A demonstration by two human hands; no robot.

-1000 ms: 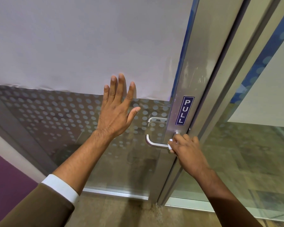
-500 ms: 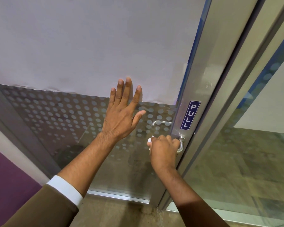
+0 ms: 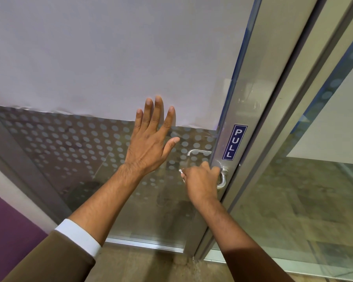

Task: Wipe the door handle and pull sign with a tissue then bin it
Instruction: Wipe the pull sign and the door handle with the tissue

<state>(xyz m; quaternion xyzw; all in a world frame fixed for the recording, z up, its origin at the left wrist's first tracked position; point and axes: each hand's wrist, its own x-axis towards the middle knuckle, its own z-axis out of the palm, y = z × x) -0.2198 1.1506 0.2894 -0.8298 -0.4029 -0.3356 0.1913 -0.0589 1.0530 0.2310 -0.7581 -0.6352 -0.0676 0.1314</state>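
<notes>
Left hand spread flat on the glass door; right hand clenches tissue around the door handle below the pull sign.

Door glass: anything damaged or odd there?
Yes. The white paper covering the upper glass ends in a wavy, crinkled lower edge, unevenly cut, left of the left hand. Smudges show on the metal frame above the pull sign.

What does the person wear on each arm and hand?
The left arm has a brown jacket sleeve with a white shirt cuff showing. The right arm is bare as far as visible. Both hands are bare: no gloves, rings or watch visible.
</notes>
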